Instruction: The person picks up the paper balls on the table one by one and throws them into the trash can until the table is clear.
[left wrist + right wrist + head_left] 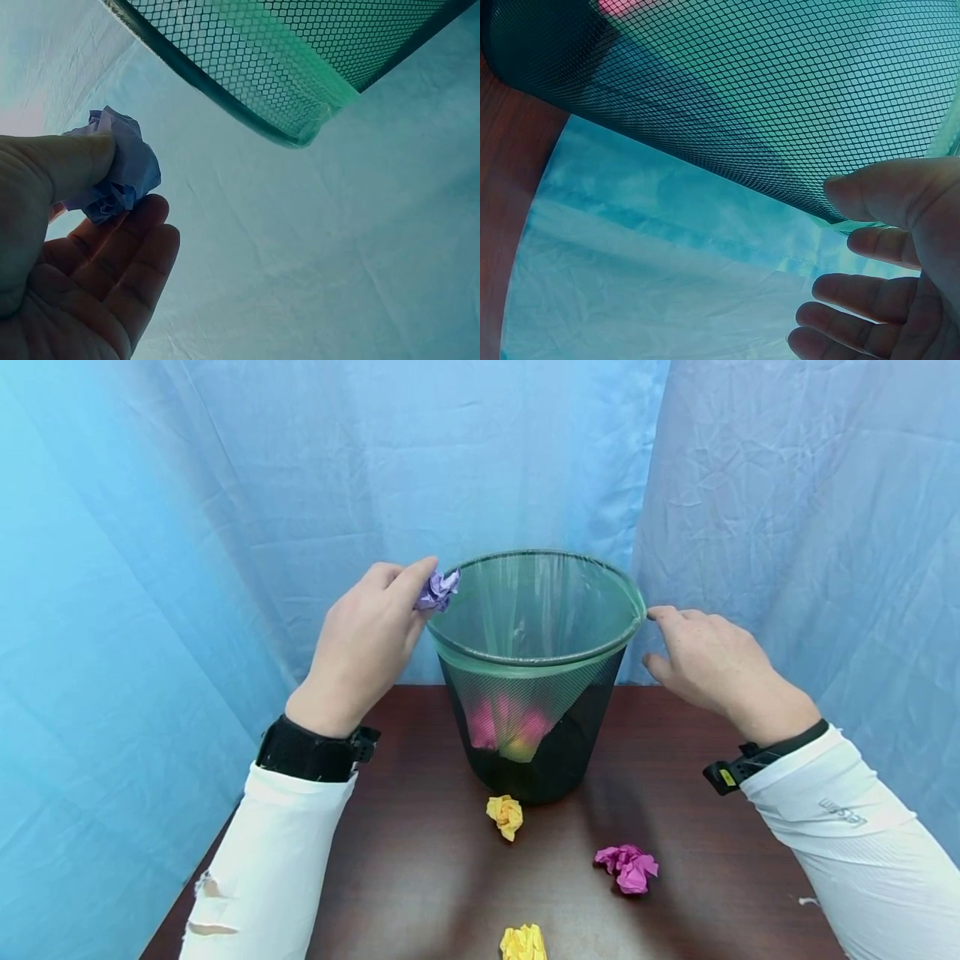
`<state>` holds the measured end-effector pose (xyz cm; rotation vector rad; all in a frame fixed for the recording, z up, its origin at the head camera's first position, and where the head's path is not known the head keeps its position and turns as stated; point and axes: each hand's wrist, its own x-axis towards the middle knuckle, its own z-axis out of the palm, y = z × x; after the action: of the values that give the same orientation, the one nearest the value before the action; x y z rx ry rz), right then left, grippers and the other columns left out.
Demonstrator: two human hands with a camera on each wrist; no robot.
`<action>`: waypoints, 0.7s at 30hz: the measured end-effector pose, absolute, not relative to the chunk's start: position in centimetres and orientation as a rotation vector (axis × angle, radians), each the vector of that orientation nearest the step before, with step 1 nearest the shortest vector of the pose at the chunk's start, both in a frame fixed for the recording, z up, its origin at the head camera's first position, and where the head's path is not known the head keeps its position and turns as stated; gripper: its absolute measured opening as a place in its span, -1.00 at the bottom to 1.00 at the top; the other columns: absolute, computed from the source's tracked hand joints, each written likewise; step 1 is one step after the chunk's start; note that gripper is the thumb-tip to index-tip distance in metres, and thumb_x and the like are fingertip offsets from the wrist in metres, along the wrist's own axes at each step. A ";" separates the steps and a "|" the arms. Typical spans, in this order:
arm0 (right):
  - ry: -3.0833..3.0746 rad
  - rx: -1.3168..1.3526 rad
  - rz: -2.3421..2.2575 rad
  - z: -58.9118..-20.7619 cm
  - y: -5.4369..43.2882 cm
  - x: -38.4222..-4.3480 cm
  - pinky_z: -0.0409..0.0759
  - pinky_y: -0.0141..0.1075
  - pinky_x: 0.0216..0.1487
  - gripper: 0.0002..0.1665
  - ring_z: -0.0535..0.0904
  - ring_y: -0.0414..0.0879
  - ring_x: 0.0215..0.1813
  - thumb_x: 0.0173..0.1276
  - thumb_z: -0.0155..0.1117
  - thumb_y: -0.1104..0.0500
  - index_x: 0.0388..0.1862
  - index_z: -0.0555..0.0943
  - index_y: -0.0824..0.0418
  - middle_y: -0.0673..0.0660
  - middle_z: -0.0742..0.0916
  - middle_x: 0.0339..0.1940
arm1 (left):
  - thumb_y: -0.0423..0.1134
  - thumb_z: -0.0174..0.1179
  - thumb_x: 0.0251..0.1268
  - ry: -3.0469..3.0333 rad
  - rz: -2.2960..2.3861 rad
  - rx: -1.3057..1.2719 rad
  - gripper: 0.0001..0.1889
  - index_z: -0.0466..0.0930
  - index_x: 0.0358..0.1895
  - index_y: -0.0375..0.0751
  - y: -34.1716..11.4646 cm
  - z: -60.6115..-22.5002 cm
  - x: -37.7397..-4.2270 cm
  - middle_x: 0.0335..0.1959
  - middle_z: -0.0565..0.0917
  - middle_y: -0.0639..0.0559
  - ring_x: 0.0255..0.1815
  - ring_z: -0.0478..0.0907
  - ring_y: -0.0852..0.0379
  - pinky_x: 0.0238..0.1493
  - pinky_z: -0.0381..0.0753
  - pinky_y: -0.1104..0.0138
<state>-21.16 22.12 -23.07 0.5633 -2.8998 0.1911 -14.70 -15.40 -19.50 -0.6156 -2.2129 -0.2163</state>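
The crumpled paper [439,591] is lavender; the bin [581,743] is black with a fine diamond mesh, its liner [540,610] translucent green with pink and yellow showing through. One loose wad [505,817] is golden yellow, another wad [523,943] lemon yellow, a third wad [628,867] magenta. The table [405,852] is dark reddish brown, the curtain [487,460] pale blue, the sleeves [270,860] white.

the brown surface [408,860] bears a mesh bin [577,735], a yellow paper ball [506,817] near it, another yellow ball [523,943] and a magenta ball [628,867].

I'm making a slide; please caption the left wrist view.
Left hand pinches crumpled purple paper near a green-lined mesh bin.
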 end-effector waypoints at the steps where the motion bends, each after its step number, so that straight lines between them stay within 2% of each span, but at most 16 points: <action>1: -2.899 0.563 0.190 -23.1 22.1 -21.1 0.59 0.35 0.06 -0.24 0.60 0.41 0.19 0.49 0.22 0.08 0.56 0.31 0.38 0.51 0.59 0.33 | -0.34 0.35 0.41 -2.214 -0.214 -0.613 -0.49 0.54 0.39 -0.32 -15.3 -19.5 -14.8 0.09 0.70 -0.33 0.02 0.69 -0.16 -0.09 0.78 0.04; 6: -2.900 0.556 0.193 -23.2 22.0 -21.0 0.60 0.34 0.06 -0.24 0.61 0.40 0.19 0.48 0.23 0.08 0.56 0.31 0.36 0.49 0.59 0.34 | -0.32 0.35 0.43 -2.217 -0.185 -0.595 -0.51 0.56 0.38 -0.28 -14.7 -19.4 -15.2 0.07 0.73 -0.29 -0.03 0.72 -0.16 -0.16 0.78 0.04; 21: -2.904 0.557 0.194 -23.2 22.0 -20.9 0.60 0.34 0.07 -0.24 0.60 0.41 0.20 0.49 0.22 0.08 0.56 0.31 0.37 0.49 0.58 0.35 | -0.29 0.36 0.43 -2.278 -0.169 -0.590 -0.49 0.55 0.41 -0.22 -13.8 -19.4 -15.7 0.09 0.74 -0.24 0.02 0.73 -0.14 -0.11 0.78 0.05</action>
<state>-20.91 21.99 -23.18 0.5567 -2.9038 0.1942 -15.68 -13.83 -19.41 -0.5897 -2.2781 -0.1693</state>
